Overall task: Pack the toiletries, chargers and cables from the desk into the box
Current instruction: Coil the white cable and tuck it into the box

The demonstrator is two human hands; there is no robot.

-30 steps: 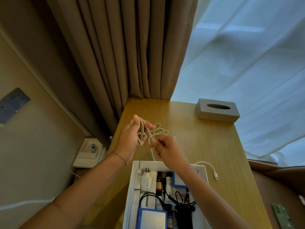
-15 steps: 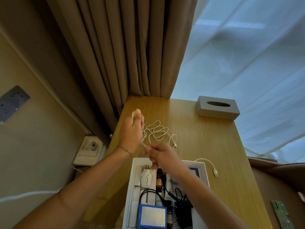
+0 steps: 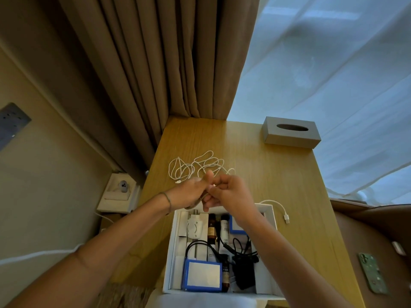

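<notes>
Box [image 3: 272, 210], white, sits at the near desk edge, already holding a white charger [image 3: 194, 226], brown bottle [image 3: 211, 227], black cables [image 3: 241, 252] and a blue-edged case [image 3: 202, 277]. Just beyond its far rim, left hand [image 3: 189, 193] and right hand [image 3: 229, 193] meet, fingers of both curled, pinching a strand of the white cable [image 3: 195, 166]. Most of that cable lies in a loose tangle on the desk [image 3: 278, 181], farther out. Second white cable [image 3: 279, 208] hangs over the box's right corner. Step looks like coiling the tangle. Next: gather the loops, keep them bundled, drop into the box. Tissue box [image 3: 291, 132] at back, not part of the job.
</notes>
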